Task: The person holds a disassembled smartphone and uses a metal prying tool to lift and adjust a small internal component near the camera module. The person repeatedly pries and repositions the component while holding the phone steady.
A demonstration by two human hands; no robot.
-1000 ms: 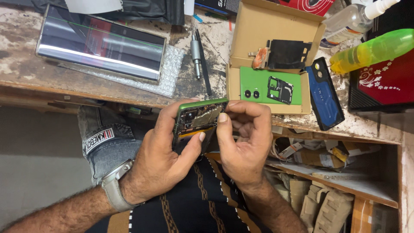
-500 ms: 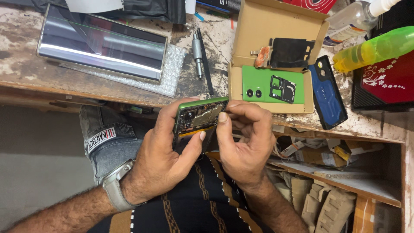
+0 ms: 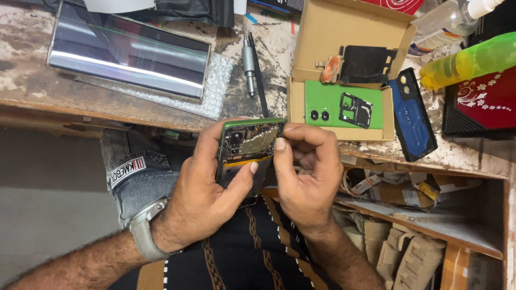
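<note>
While the left hand (image 3: 207, 196) clamps the opened green phone (image 3: 248, 153) steady above the bench's front edge (image 3: 80, 110), the right hand (image 3: 307, 172) pinches its top corner, thumb on the board.

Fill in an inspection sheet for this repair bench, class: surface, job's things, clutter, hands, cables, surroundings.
Surface: worn wooden bench, paint flaking.
Job's things: opened green phone, circuit board exposed.
Clutter: cardboard box with green back cover; blue case; screwdriver; yellow-green bottle; detached screen on bubble wrap.
Hands: left hand grips the phone; right hand pinches its top edge.
Cables: nothing seen.
Surroundings: shelf of packaging below.
</note>
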